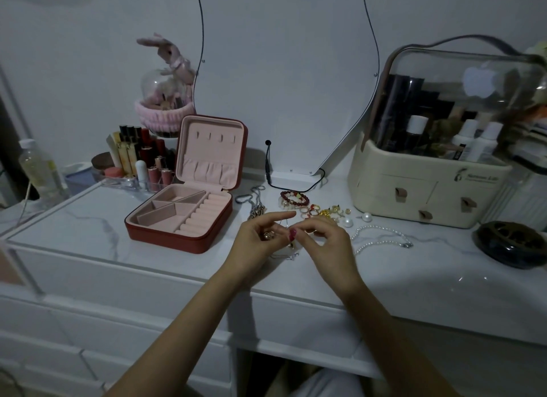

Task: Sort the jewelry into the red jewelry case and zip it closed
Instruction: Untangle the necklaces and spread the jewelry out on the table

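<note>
The red jewelry case [165, 237] lies open on the white dresser, its pink compartments showing nothing inside, lid upright. Just right of it, my left hand [257, 239] holds a few small gold pieces in its curled fingers, index finger stretched out. My right hand [322, 239] pinches a thin silver chain [288, 256] that hangs down to the tabletop between both hands. Behind the hands lie a red bead bracelet [296, 198], a heap of rings and gold pieces [322, 211], silver chains [257, 204], loose pearls [367, 217] and a pearl necklace [381, 235].
A cream cosmetic organizer [414, 195] with a clear dome stands at the right, a dark round dish [512, 242] in front of it. Lipsticks [139, 160] in a clear tray and a pink bunny dome [165, 100] stand behind the case. A black cable [284, 185] runs below the mirror.
</note>
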